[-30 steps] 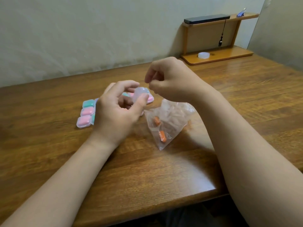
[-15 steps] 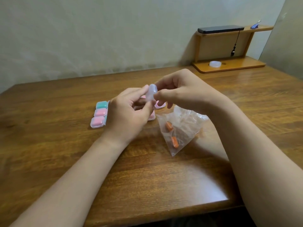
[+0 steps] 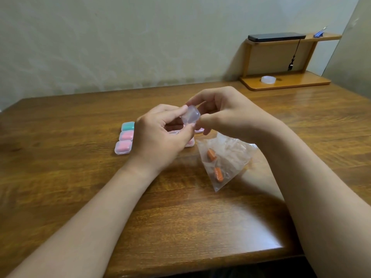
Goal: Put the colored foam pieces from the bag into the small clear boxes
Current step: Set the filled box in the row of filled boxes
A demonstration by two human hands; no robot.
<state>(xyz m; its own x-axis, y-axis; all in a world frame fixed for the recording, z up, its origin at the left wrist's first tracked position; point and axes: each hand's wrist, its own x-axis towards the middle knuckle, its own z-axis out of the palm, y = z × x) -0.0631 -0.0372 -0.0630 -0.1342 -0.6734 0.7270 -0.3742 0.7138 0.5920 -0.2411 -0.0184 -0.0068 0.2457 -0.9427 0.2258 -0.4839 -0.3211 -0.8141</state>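
Both forearms are bare (no sleeves showing), and the hands [image 3: 160, 137] wear nothing.

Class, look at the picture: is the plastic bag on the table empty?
No. Two orange foam pieces still show through the clear bag lying on the table.

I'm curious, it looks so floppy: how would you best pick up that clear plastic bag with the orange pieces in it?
Probably by the crumpled upper end of the clear bag, coming from above. It lies flat on the table, and both orange pieces sit toward its pointed near corner, so lifting the far end should keep them inside.
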